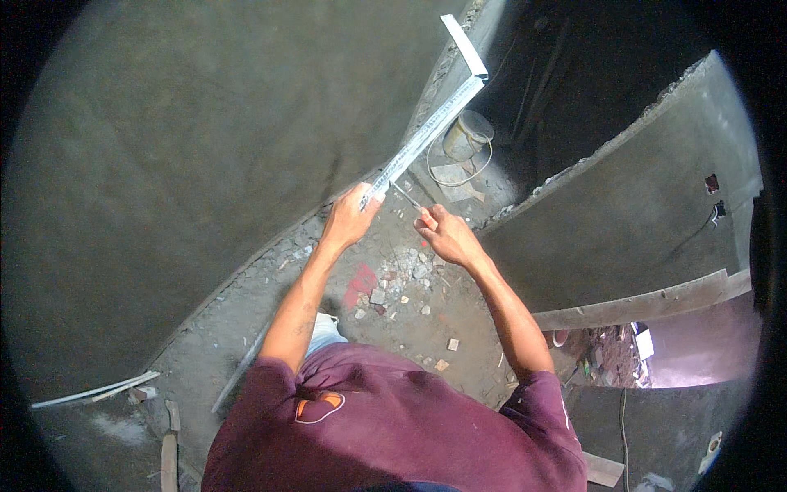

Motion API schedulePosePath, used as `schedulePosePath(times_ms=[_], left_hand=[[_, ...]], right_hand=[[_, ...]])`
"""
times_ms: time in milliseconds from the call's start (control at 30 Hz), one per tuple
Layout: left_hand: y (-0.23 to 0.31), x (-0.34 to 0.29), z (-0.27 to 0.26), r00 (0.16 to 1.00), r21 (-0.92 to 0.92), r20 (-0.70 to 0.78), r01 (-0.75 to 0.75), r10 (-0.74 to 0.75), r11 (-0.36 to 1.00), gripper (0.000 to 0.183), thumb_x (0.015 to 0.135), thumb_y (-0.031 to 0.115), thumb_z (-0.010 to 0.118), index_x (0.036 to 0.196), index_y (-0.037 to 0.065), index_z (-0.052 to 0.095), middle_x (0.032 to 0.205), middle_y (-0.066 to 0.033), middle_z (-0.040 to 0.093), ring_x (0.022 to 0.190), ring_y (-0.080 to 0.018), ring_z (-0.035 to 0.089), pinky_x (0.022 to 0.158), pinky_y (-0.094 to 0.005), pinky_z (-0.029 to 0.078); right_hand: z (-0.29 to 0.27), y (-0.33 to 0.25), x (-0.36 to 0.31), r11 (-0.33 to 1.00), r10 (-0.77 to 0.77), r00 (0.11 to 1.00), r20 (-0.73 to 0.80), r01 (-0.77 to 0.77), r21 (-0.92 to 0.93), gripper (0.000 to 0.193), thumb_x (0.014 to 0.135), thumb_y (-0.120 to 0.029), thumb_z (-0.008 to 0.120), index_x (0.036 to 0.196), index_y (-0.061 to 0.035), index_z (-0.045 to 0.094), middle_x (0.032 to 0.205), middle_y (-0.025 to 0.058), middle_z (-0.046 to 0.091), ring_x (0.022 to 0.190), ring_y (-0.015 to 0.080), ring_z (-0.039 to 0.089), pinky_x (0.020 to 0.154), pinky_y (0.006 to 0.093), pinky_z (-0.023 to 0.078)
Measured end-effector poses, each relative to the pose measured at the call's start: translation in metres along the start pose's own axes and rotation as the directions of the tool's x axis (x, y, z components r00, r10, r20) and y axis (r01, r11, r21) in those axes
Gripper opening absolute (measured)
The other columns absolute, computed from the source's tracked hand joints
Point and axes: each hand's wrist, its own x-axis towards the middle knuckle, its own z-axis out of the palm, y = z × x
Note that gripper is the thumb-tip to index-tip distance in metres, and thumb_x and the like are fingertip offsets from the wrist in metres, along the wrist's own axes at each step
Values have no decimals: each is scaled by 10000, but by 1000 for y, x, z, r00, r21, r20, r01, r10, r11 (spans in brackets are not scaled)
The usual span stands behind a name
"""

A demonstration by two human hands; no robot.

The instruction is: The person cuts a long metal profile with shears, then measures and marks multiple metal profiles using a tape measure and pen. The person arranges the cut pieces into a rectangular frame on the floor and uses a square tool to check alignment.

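My left hand point(351, 216) is closed round the near end of a long silvery metal channel point(434, 119). The channel slants up and away to the right, and its far part bends sharply back to the left. Closed round the handle of a thin screwdriver-like tool point(406, 197) is my right hand point(447, 234). The tool's shaft points up and left, and its tip meets the side of the channel just beyond my left hand. Most of the handle is hidden in my fingers.
A large grey plastered wall point(205, 139) runs along the left. A dirty bucket point(468, 135) with a handle stands near a dark opening. Rubble point(402, 279) lies on the floor below my hands. At right are a low grey wall point(631, 197) and a wooden plank point(639, 302).
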Motion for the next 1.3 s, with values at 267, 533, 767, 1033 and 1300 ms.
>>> schedulePosePath(times_ms=[267, 533, 767, 1033, 1300], left_hand=[[26, 4, -17, 992, 0, -50, 116, -115, 993, 467, 949, 547, 573, 1078, 99, 609, 809, -212, 680, 815, -457, 662, 682, -504, 493], [23, 13, -21, 980, 73, -35, 199, -197, 977, 573, 929, 629, 547, 914, 57, 589, 755, -216, 660, 756, -456, 646, 646, -523, 464], [25, 11, -8, 978, 88, -26, 209, -208, 974, 603, 921, 646, 545, 876, 46, 585, 731, -227, 648, 751, -471, 640, 637, -540, 458], [30, 11, 3, 980, 136, -75, 194, -185, 972, 668, 902, 696, 536, 834, 33, 578, 706, -222, 619, 714, -460, 620, 628, -503, 461], [35, 7, 4, 978, 163, -86, 203, -191, 966, 699, 900, 715, 523, 816, 24, 586, 700, -223, 620, 707, -455, 619, 635, -495, 467]], right_hand=[[-12, -28, 0, 999, 14, 999, 36, -13, -33, 482, 934, -439, 599, 1153, -10, 597, 1027, 273, 692, 1020, 449, 657, 870, 519, 495], [-14, -45, -4, 997, 75, 997, 38, -74, -11, 490, 936, -437, 605, 1168, -5, 589, 1057, 273, 686, 1052, 439, 650, 894, 512, 495], [-16, -29, -5, 995, 98, 994, 49, -96, -42, 512, 927, -457, 612, 1180, -12, 597, 1060, 275, 685, 1054, 437, 650, 900, 511, 494], [-27, -31, -11, 989, 141, 987, 76, -137, -48, 498, 921, -440, 606, 1175, -13, 592, 1049, 270, 693, 1037, 442, 658, 890, 520, 500], [-22, -31, -18, 991, 133, 991, 17, -132, -17, 489, 928, -441, 604, 1134, 2, 591, 1026, 283, 690, 1023, 449, 658, 877, 528, 502]])
